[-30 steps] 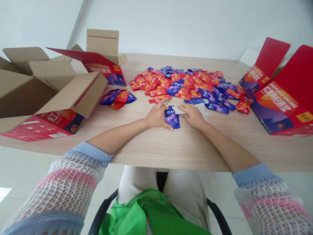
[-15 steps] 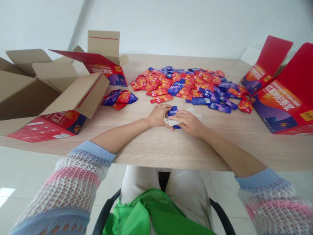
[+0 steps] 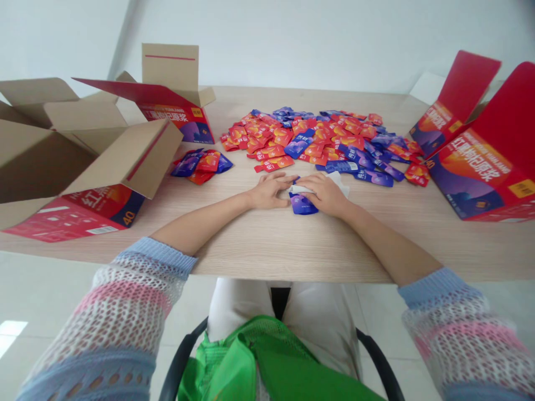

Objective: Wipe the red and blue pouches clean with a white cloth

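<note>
Pouch (image 3: 304, 206), purple-blue, lies on the table (image 3: 251, 245), long axis running near to far, with right hand (image 3: 324, 194) grasping white tissue (image 3: 301, 190) across it and left hand (image 3: 271, 191) at its left edge, fingers spread, grip indeterminable.

Sits before a pale wood-grain table (image 3: 259, 250). Has a near-left open red-and-blue cardboard carton (image 3: 96, 210), with a far-left open red-and-blue cardboard carton (image 3: 178, 118) behind it; at right, a near-right open red-and-blue cardboard carton (image 3: 480, 172), with a far-right open red-and-blue cardboard carton (image 3: 434, 127) behind. Faces, in between, a heap of flat red and blue pouches (image 3: 321, 139), with a small cluster of red and blue pouches (image 3: 204, 166) to its left. Has, before the heap, a flat blue pouch (image 3: 304, 205) between bare left hand (image 3: 271, 191) and bare right hand (image 3: 324, 192), partly under a thin white sheet (image 3: 340, 181).
</note>
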A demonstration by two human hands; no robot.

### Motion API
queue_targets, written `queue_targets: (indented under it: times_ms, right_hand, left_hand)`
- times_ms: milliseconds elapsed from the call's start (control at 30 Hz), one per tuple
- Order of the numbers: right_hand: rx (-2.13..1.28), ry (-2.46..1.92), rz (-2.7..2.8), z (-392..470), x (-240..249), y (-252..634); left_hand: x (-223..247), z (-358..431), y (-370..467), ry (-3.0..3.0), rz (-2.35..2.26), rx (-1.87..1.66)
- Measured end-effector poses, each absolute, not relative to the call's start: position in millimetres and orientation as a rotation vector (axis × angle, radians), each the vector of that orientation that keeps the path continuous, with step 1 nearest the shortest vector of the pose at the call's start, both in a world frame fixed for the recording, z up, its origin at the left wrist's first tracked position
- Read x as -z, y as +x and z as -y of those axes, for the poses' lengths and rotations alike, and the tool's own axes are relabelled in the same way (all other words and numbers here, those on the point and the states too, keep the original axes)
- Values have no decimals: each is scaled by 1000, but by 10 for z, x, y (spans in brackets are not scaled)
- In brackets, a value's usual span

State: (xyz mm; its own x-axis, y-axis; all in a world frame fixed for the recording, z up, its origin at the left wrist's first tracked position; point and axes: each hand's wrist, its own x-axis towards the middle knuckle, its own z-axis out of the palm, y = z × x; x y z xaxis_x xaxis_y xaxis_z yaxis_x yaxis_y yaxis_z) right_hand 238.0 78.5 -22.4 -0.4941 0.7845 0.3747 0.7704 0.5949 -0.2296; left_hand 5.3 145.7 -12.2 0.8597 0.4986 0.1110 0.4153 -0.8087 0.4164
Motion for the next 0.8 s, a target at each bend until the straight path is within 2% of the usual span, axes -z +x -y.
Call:
queue_targets:
  times_ms: [333,467,667,733,800]
  right_hand:
    - [21,-1221,2383,-744,140,2325]
    - [-206,-1092,2477,-656,12,2401]
    - [-788,-954,2555,-394,-269,2538]
    - [-821,-948,2454,-375,-271,2541]
    - [-709,-990,2281,-421,-211,2534]
  left_hand:
    - [10,-1272,116,2891,-901,-257]
    - [39,-1258,169,2912,-952,-291]
    - [63,-1353,135,2921,-907,-259]
    - [70,-1356,115,2923,-900,-254]
    - [78,-1355,101,2927,-886,-255]
